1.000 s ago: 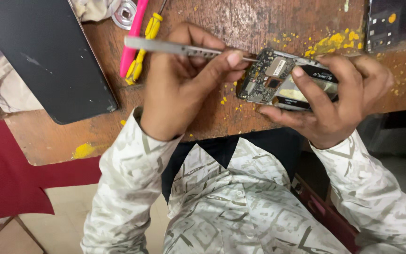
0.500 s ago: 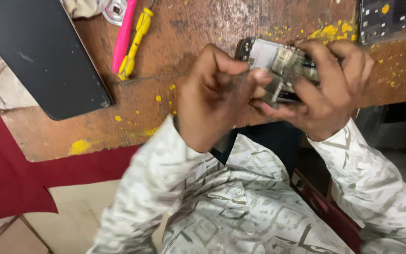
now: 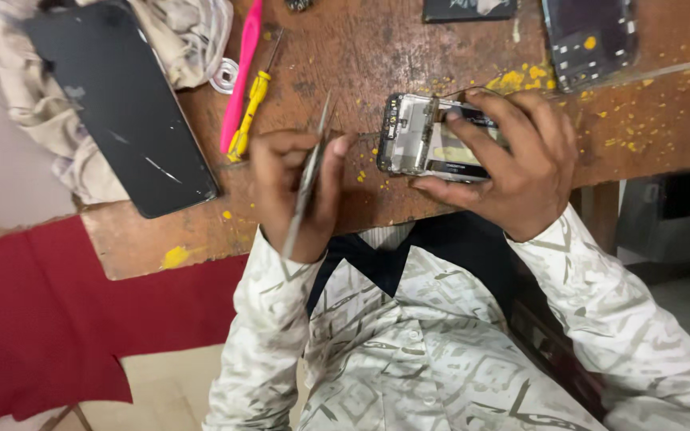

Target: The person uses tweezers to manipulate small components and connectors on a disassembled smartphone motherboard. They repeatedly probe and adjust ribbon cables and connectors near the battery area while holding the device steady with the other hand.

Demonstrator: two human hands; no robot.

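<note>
My left hand [image 3: 291, 194] is closed around a pair of slim metal tweezers [image 3: 310, 173], which point up and away from me over the wooden table [image 3: 345, 56]. My right hand [image 3: 518, 162] grips an opened phone [image 3: 415, 144] with its back off, the circuit board and metal frame showing. The phone lies flat near the table's front edge, a short gap to the right of the tweezers. My fingers cover the phone's right half.
A black phone panel [image 3: 121, 108] lies at the left on a crumpled cloth [image 3: 181, 36]. A pink tool [image 3: 241, 76] and a yellow screwdriver [image 3: 251, 108] lie beside it. Another dark phone frame [image 3: 588, 36] sits at the back right. Yellow flecks dot the wood.
My left hand has pulled the tweezers away from the phone to the left and turned them upright. The phone has come down onto the table in my right hand.
</note>
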